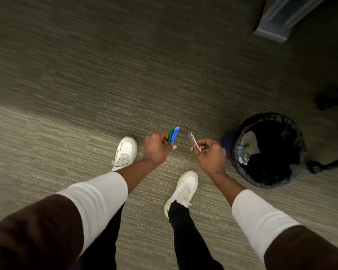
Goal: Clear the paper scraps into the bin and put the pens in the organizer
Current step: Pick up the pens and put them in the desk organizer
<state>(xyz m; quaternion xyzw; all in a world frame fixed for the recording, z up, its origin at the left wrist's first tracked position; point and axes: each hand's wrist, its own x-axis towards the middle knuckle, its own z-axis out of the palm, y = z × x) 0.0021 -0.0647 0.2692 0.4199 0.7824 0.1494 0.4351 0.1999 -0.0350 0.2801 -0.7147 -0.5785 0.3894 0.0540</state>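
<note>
I look down at a carpeted floor. My left hand (pixel 157 148) is closed around two pens, a green pen (pixel 170 134) and a blue pen (pixel 174 135), whose ends stick out above my fingers. My right hand (pixel 209 154) pinches a clear pen (pixel 193 142) that points up and left. To the right of my right hand stands a round bin (pixel 293 133) with a black liner. Paper scraps (pixel 246 151) lie inside it on its left side. The organizer is not in view.
My two white shoes (pixel 125 152) (pixel 184 190) stand on the grey carpet below my hands. A pale furniture base (pixel 281 20) stands at the top right. A dark chair leg with a caster (pixel 318 165) lies right of the bin.
</note>
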